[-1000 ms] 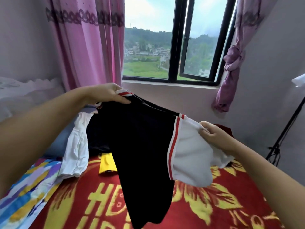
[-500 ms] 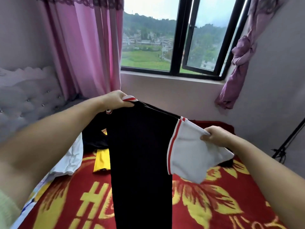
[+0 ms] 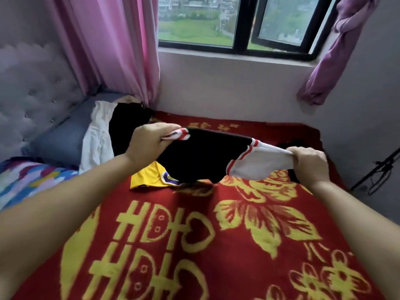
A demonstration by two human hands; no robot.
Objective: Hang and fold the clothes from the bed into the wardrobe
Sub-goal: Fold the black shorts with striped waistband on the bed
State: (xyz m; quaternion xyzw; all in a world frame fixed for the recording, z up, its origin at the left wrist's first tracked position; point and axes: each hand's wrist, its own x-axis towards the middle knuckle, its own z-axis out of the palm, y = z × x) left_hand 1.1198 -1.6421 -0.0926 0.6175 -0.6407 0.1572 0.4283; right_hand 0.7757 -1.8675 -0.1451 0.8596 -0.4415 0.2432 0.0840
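Black shirt (image 3: 201, 156) stretched between left hand (image 3: 147, 141) fingers clamped on collar and right hand (image 3: 309, 163) fingers pinching white sleeve, held low over bed (image 3: 216, 245), likely to lay flat for folding

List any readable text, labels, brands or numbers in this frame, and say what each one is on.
"囍" (double-happiness character), woven large in yellow on the red blanket.
Small yellow characters along the blanket's far edge: too blurred to read.
Purple mark on the yellow garment: mostly hidden by the black shirt, unreadable.
No text shows on the black shirt held by the left hand and right hand.
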